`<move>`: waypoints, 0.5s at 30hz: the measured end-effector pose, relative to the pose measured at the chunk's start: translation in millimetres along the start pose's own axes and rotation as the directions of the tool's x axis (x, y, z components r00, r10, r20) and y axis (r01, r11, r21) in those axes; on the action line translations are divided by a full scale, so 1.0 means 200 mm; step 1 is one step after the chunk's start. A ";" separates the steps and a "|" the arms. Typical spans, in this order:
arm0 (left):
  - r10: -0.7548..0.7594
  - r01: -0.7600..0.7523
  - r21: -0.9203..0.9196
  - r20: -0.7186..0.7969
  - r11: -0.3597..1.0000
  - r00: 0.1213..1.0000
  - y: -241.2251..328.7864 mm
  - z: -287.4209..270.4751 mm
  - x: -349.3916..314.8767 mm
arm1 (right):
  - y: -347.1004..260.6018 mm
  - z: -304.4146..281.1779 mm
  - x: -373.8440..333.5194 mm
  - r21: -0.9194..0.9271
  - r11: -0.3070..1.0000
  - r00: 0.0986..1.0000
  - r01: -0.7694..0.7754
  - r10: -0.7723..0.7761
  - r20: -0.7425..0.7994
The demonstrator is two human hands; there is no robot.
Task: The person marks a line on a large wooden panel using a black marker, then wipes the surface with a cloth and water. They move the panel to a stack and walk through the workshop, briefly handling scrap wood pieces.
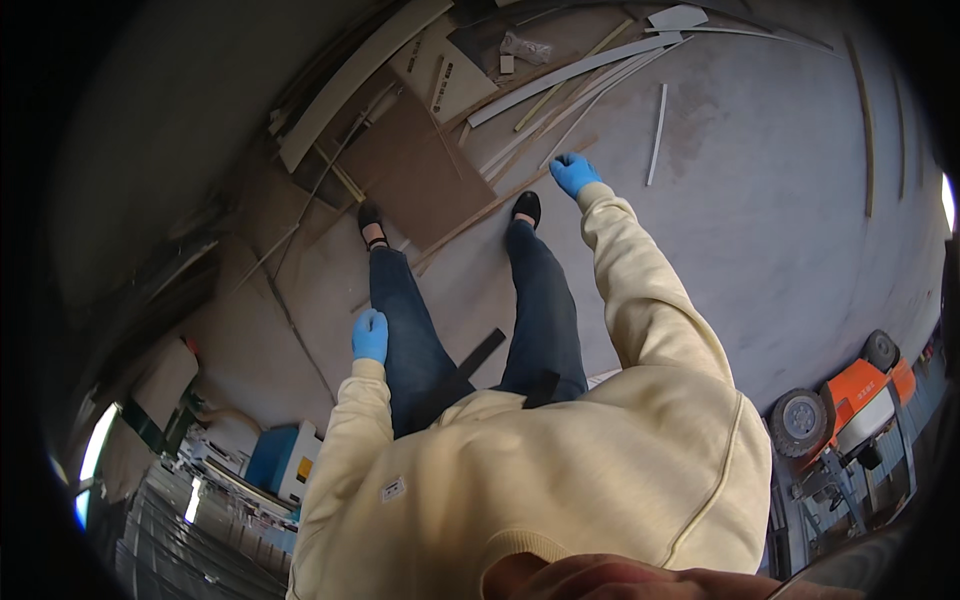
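The right hand (574, 173), in a blue glove, reaches far out on a straight arm in a cream sleeve, pointing down toward the grey floor (760, 200). Its fingers look loosely curled and hold nothing, though at this size I cannot tell exactly how far they are spread. Just beside its fingertips lies a long thin wooden strip (490, 208), running slantwise along the floor past the right shoe (527, 207). A little beyond the hand lie several pale strips (570, 75) fanned out, and a single white strip (656, 135) lies apart to its right. The left hand (370, 335), also blue-gloved, hangs close by the left thigh with the arm bent, fingers curled inward and empty. Beyond the left hand, past the left shoe (371, 222), brown boards (420, 170) lie flat on the floor. Well off to the right of the right arm stands an orange wheeled machine (850, 400).
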State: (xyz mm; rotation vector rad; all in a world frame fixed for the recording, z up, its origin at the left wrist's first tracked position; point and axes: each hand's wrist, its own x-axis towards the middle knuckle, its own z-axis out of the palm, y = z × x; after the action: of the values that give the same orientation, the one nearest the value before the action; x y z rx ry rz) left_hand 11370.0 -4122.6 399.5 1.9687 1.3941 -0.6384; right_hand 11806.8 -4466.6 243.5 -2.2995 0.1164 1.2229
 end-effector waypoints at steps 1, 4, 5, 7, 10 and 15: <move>0.006 -0.007 0.048 0.035 0.999 0.999 0.07 -0.01 0.12 | 0.00 0.01 0.11 0.028 1.000 0.999 0.000 0.001 -0.034; 0.126 -0.123 0.048 -0.050 0.991 0.991 0.13 0.10 0.32 | -0.09 0.14 0.40 0.006 0.998 0.992 0.058 -0.057 -0.112; 0.193 -0.187 0.076 -0.082 0.979 0.978 0.13 0.13 0.42 | -0.13 0.18 0.52 -0.005 0.996 0.985 0.084 -0.084 -0.150; 0.324 -0.307 0.133 -0.136 0.942 0.936 0.13 0.17 0.62 | -0.19 0.28 0.74 -0.056 0.992 0.965 0.111 -0.121 -0.232; 0.480 -0.434 0.270 -0.134 0.860 0.867 0.16 0.15 0.90 | -0.28 0.45 1.07 -0.197 0.976 0.939 0.092 -0.151 -0.309; 0.571 -0.523 0.340 -0.055 0.782 0.819 0.26 0.18 1.20 | -0.41 0.63 1.66 -0.470 0.883 0.873 -0.017 -0.216 -0.438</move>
State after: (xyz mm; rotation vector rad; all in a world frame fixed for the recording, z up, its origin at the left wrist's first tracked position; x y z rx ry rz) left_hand 11495.8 -4008.2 218.1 2.5748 0.7435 -0.4468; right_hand 11933.3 -4278.5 -43.2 -2.9500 -0.1407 0.6378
